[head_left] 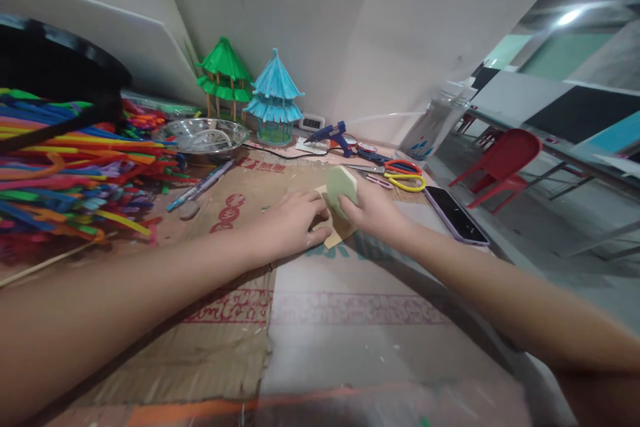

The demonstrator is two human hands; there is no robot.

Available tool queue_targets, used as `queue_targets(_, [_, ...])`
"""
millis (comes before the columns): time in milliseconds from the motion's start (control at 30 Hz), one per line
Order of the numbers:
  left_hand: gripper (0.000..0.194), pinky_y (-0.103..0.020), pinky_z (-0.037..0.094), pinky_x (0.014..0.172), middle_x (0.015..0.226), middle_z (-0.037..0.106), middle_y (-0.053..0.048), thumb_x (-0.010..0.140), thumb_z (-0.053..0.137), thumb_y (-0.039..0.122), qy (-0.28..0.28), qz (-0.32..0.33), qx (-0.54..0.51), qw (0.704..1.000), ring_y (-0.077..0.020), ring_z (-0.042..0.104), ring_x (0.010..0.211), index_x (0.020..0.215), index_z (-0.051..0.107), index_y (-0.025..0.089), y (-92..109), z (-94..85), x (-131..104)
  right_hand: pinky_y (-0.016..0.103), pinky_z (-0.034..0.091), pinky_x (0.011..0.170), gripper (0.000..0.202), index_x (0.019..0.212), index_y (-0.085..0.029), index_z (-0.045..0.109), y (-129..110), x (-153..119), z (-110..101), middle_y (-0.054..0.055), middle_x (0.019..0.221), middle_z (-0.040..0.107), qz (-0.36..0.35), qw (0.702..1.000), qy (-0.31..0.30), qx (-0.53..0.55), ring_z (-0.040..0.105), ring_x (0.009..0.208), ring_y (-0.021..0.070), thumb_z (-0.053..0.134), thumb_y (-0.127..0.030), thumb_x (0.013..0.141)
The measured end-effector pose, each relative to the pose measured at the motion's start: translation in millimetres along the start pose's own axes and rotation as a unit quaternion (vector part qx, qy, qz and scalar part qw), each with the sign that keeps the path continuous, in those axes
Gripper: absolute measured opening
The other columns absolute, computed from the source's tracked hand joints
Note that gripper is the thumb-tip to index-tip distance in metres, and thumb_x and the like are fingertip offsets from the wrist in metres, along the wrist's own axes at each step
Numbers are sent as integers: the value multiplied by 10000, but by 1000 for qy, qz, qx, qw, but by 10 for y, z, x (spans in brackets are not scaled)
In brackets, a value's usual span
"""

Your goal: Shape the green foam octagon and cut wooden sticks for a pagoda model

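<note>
My right hand [375, 208] is closed on a pale green, many-sided flat piece [341, 191], tilted up with its face partly toward me. Under it a yellow square card [340, 230] lies on the work surface. Flat beside the card is my left hand [295, 223], its fingertips and thumb touching the card's left part, with a gap between thumb and fingers. Part of the card is hidden by the green piece and by both hands.
Pipe cleaners [75, 173] heap up at left, near a metal bowl [200, 137]. Behind stand a green pavilion model [225, 73] and a blue one [275, 93]. A glue gun [330, 137], scissors [405, 177] and a phone [457, 215] lie beyond my right hand.
</note>
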State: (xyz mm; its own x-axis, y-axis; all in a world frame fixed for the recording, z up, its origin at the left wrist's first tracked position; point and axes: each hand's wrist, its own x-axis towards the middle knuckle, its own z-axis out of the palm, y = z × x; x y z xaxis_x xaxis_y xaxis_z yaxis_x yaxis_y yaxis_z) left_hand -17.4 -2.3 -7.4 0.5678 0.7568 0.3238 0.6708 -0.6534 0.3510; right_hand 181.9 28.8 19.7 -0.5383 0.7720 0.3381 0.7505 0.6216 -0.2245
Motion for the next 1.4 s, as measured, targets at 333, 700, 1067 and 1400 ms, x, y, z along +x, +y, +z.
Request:
queue_targets(333, [197, -430, 459, 906, 1039, 657, -87, 919, 591, 344, 2, -11, -14, 1000, -283, 590, 1024, 990, 644, 167, -50, 61, 6, 392, 506, 791, 591, 1472, -97, 422, 7, 228, 99, 171, 1049, 751, 54, 997, -3, -63, 697, 897, 314, 451, -237, 898])
queue_targets(700, [190, -414, 453, 873, 1002, 656, -72, 908, 598, 361, 2, 2, -21, 1000, -271, 600, 984, 964, 647, 185, -104, 73, 31, 400, 505, 838, 500, 1369, -137, 522, 44, -59, -13, 140, 1017, 747, 8, 999, -10, -31, 674, 924, 300, 468, -260, 887])
queue_targets(1067, [275, -374, 461, 858, 926, 684, -58, 1008, 421, 324, 58, -53, -112, 991, -231, 620, 930, 878, 629, 201, -126, 31, 28, 202, 304, 402, 250, 863, -188, 578, 85, 66, -40, -62, 541, 493, 217, 784, 81, 576, 303, 416, 68, 694, -396, 787])
queue_targets(1400, [441, -374, 433, 813, 823, 564, -42, 1059, 257, 453, 125, 0, -132, 983, -213, 521, 847, 800, 511, 202, -25, -104, -6, 162, 283, 364, 351, 826, -171, 604, 31, -152, 78, -85, 460, 438, 204, 685, 17, 699, 260, 389, 43, 793, -463, 771])
